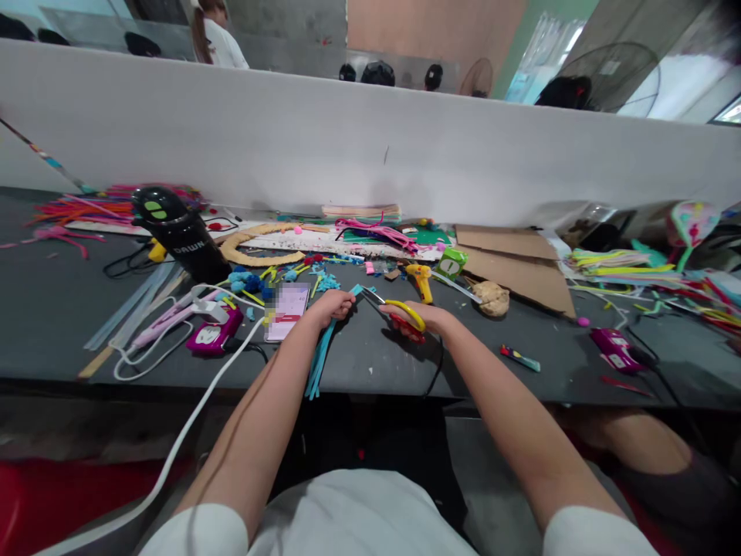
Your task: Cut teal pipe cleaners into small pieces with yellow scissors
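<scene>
Left hand (333,306): its fingers are closed on a bunch of blue strips (319,359); I see a blue end poking out past the thumb, on the side facing the other hand;
Right hand (437,316): its fingers are curled about the yellow and red handles of the scissors (413,313);
Scissors: the blades point at the blue end; whether they touch it, I cannot tell from here;
Blue strips: they trail below the fist, down to the front edge of the dark table (370,371);
Beside the left arm: a phone (289,310) lies flat; farther left a black bottle (182,239) marked DAWN leans; a purple box (215,332) sits near it, by a white cable (202,409);
Beyond the right hand: a yellow glue gun (421,281), a green box (451,263) and a rough brown ball (492,298); brown cardboard (515,279) lies behind them;
Over the partition (289,139): a person (223,40) in white
</scene>
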`<move>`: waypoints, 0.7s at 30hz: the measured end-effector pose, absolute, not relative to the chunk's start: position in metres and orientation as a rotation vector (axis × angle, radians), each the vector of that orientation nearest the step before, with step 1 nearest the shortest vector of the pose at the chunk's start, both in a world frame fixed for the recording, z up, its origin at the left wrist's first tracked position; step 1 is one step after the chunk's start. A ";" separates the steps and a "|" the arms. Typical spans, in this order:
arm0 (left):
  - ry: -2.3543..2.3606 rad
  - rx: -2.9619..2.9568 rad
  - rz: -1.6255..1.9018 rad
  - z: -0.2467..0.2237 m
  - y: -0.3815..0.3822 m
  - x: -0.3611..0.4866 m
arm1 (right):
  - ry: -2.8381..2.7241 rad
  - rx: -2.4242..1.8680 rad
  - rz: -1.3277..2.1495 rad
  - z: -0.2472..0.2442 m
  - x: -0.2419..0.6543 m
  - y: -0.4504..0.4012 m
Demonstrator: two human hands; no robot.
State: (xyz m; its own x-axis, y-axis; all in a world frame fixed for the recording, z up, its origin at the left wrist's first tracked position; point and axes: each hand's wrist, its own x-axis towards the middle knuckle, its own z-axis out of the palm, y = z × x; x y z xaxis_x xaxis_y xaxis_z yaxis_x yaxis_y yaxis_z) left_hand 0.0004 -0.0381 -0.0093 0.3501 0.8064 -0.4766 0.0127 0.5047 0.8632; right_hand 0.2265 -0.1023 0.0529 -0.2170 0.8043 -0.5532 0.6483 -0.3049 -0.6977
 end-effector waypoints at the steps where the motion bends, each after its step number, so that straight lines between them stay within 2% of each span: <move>1: 1.106 0.912 0.620 -0.009 -0.038 0.001 | -1.745 -1.866 1.564 0.052 0.227 -0.102; 8: 1.097 0.897 0.635 -0.009 -0.038 0.000 | -1.727 -1.863 1.668 0.040 0.233 -0.100; 21: 1.081 0.958 0.546 -0.009 -0.036 0.001 | -1.746 -1.801 1.636 0.033 0.222 -0.101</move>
